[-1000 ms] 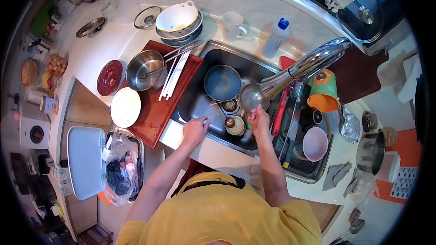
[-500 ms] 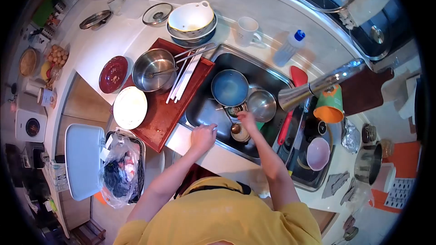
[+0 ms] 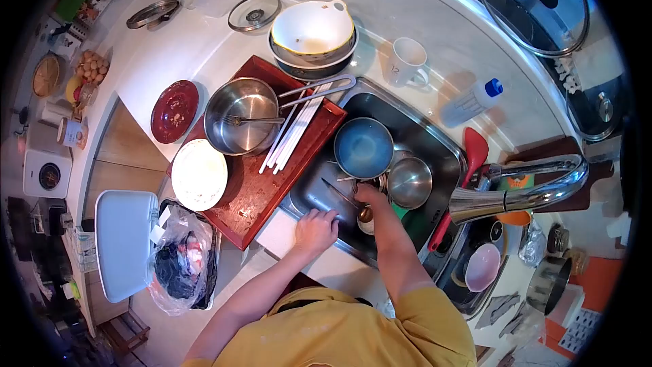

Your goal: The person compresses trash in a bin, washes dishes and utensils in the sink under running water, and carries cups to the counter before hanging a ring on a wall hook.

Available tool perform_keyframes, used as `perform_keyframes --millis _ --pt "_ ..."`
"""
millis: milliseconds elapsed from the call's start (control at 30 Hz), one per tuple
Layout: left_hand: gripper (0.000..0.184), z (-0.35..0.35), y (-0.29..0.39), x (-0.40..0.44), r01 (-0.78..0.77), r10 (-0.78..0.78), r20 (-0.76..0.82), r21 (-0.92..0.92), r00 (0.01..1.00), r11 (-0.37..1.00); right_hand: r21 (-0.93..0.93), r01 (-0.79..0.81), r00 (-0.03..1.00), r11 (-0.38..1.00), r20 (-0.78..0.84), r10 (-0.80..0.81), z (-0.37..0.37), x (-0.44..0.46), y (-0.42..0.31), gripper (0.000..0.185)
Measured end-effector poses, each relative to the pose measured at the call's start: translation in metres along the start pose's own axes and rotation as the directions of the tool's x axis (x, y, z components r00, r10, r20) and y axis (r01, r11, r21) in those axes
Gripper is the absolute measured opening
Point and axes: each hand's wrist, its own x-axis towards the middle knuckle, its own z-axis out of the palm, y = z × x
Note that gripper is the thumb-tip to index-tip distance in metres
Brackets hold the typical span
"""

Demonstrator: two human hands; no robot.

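My left hand (image 3: 316, 231) rests on the sink's front edge, its fingers curled together; whether anything is in them is hidden. Inside the left basin of the sink (image 3: 316, 190), my right hand (image 3: 371, 195) reaches down among small dishes, its fingertips hidden. A blue bowl (image 3: 363, 148) lies just beyond it, and a small steel pan (image 3: 409, 183) sits to its right. Near the right hand, a ladle or spoon with a dark handle (image 3: 341, 194) and a round brown bowl end (image 3: 365, 215) lies slanted across the basin.
A red tray (image 3: 261, 194) left of the sink carries a steel pot (image 3: 239, 122), a white plate (image 3: 199, 175) and white chopsticks (image 3: 299, 129). The chrome faucet (image 3: 519, 197) arches at the right, near a red ladle (image 3: 477, 149). An open bin (image 3: 180, 265) stands at lower left.
My right hand has moved left and deeper among the small dishes, away from the steel pan. The ladle now lies turned in the basin. The whole view has shifted.
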Motion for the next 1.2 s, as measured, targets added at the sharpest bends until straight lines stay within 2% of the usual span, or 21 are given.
perform_keyframes --millis 33,67,100,167,200,233,300,333,467,533,567,633,667,733,867,933,967,1067,1100,1167,1200 --pt "0.016 0.000 0.000 0.002 0.006 -0.006 0.004 0.012 1.000 1.000 -0.002 -0.043 0.994 0.999 -0.096 0.043 0.003 -0.003 -0.001 0.039" --pt "0.016 0.001 -0.002 0.003 0.013 -0.013 -0.004 0.017 1.000 1.000 0.013 -0.125 0.951 0.992 -0.285 0.123 0.007 -0.001 -0.003 0.042" --pt "0.016 0.003 -0.004 0.003 0.001 0.000 -0.013 0.031 1.000 1.000 0.009 -0.114 0.952 0.993 -0.285 0.112 0.009 0.005 -0.005 0.042" --pt "0.015 0.003 -0.003 -0.001 -0.004 0.004 -0.010 0.037 1.000 0.999 -0.019 -0.104 0.862 0.994 -0.500 0.080 0.014 0.001 -0.005 0.049" --pt "0.015 0.003 -0.002 0.000 0.007 -0.007 -0.005 0.034 1.000 0.999 -0.091 -0.171 0.888 0.981 -0.446 0.113 0.012 -0.002 -0.007 0.040" --pt "0.015 0.003 -0.001 0.000 0.021 -0.021 0.000 0.030 1.000 0.999 -0.096 -0.174 0.891 0.980 -0.439 0.115 0.011 -0.008 -0.006 0.040" --pt "0.015 0.001 0.002 0.000 0.029 -0.030 0.004 0.018 1.000 0.999 -0.243 -0.178 0.867 0.954 -0.497 0.035 0.009 -0.026 -0.010 0.022" --pt "0.015 0.002 0.000 0.000 0.023 -0.024 0.003 0.030 1.000 0.999 -0.264 -0.187 0.881 0.946 -0.471 0.042 0.007 -0.035 -0.014 0.017" --pt "0.017 0.002 -0.001 -0.002 0.022 -0.022 -0.003 0.037 1.000 0.999 -0.315 -0.149 0.820 0.937 -0.569 -0.060 0.017 -0.057 -0.008 0.014" --pt "0.017 0.001 -0.001 -0.003 0.030 -0.030 0.002 0.039 1.000 0.999 -0.344 -0.009 0.635 0.939 -0.727 -0.261 0.024 -0.068 -0.005 0.010" --pt "0.018 0.000 0.000 -0.004 0.030 -0.029 -0.003 0.034 1.000 0.999 -0.353 -0.009 0.636 0.936 -0.724 -0.267 0.027 -0.076 -0.006 0.010" --pt "0.018 -0.001 0.002 -0.004 0.038 -0.038 -0.023 0.025 0.999 0.999 -0.321 0.101 0.558 0.942 -0.766 -0.321 0.028 -0.088 -0.008 0.015" --pt "0.018 -0.002 0.002 -0.005 0.054 -0.054 -0.003 0.026 0.999 0.998 -0.332 0.105 0.555 0.937 -0.763 -0.332 0.024 -0.098 -0.015 0.015" --pt "0.019 0.000 0.001 -0.006 0.055 -0.055 -0.011 0.023 0.998 0.998 -0.301 0.185 0.528 0.935 -0.772 -0.353 0.008 -0.125 -0.032 0.030" --pt "0.029 -0.006 0.001 -0.009 0.063 -0.063 0.043 0.004 0.997 0.998 -0.279 0.214 0.527 0.936 -0.774 -0.351 -0.011 -0.158 -0.052 0.037" --pt "0.051 -0.009 0.003 -0.010 0.040 -0.040 0.006 -0.063 0.999 0.997 -0.394 0.245 0.447 0.886 -0.765 -0.463 -0.020 -0.173 -0.061 0.036" --pt "0.051 -0.011 0.003 -0.011 0.038 -0.039 -0.008 -0.068 0.999 0.997 -0.406 0.242 0.441 0.881 -0.764 -0.472 -0.026 -0.187 -0.069 0.036" --pt "0.082 -0.016 0.002 -0.014 -0.071 0.066 -0.037 -0.164 0.997 0.984 -0.549 0.263 0.384 0.794 -0.695 -0.608 -0.045 -0.232 -0.100 0.031" --pt "0.082 -0.012 -0.004 -0.015 -0.066 0.058 -0.051 -0.170 0.997 0.983 -0.572 0.285 0.357 0.769 -0.681 -0.639 -0.049 -0.244 -0.110 0.030" --pt "0.082 -0.010 -0.017 -0.011 -0.377 0.241 -0.414 -0.286 0.878 0.881 -0.612 0.312 0.318 0.727 -0.654 -0.686 -0.059 -0.263 -0.132 0.030" --pt "0.083 -0.013 -0.019 -0.015 -0.322 0.154 -0.407 -0.382 0.900 0.866 -0.605 0.354 0.241 0.714 -0.678 -0.694 -0.062 -0.271 -0.145 0.027"
